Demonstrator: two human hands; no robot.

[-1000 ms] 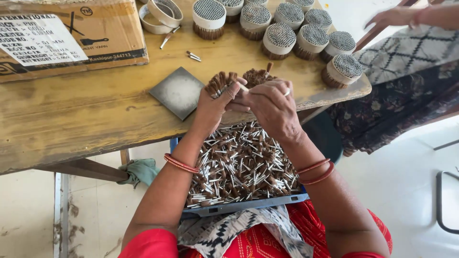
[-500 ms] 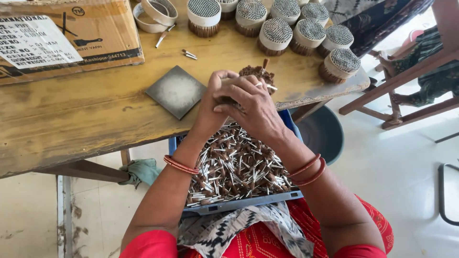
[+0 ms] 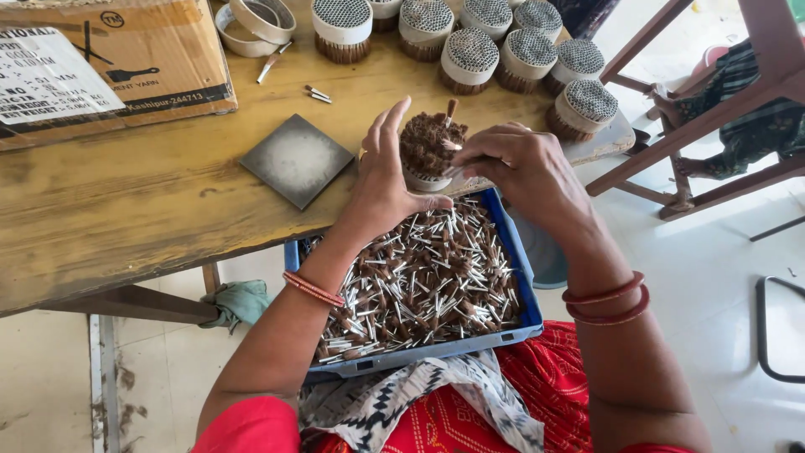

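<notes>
My left hand (image 3: 381, 180) cups a half-filled bundle (image 3: 426, 151) above the table (image 3: 126, 218). My right hand (image 3: 520, 172) pinches one stick (image 3: 450, 111) into it.

Soft daylight is flooding in from about two o'clock, washing the pale floor (image 3: 721, 277) nearly white there. The desk (image 3: 126, 210) is glowing warm and evenly, with only faint shadows lying beneath it. Everything is staying sharp; lines are bending slightly toward the edges.
</notes>
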